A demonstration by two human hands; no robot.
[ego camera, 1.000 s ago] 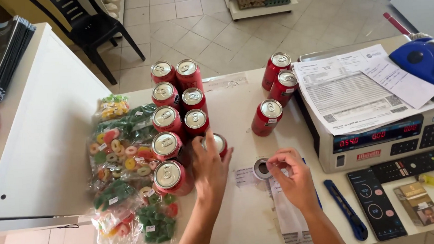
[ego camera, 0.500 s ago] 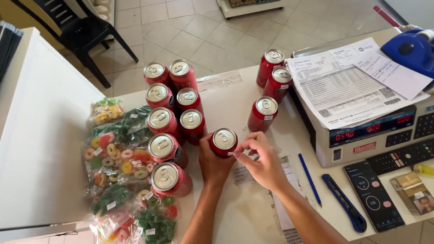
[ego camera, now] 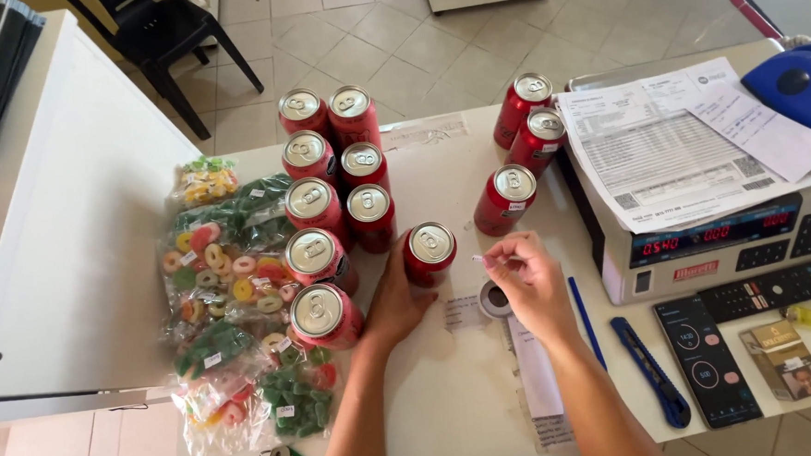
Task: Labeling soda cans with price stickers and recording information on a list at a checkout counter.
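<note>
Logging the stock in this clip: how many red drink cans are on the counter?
11. Seven cans stand in two columns beside the candy bags, one can is in the left hand, and three cans stand left of the scale. None seems hidden.

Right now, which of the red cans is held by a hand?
The red can standing alone at the counter's middle: the left hand wraps its side. The other cans stand untouched in rows; the right hand pinches a small sticker.

Clear candy bags (ego camera: 234, 302) lie left; a red-digit scale display (ego camera: 702, 238) and dark phone screen (ego camera: 706, 360) sit right.
</note>
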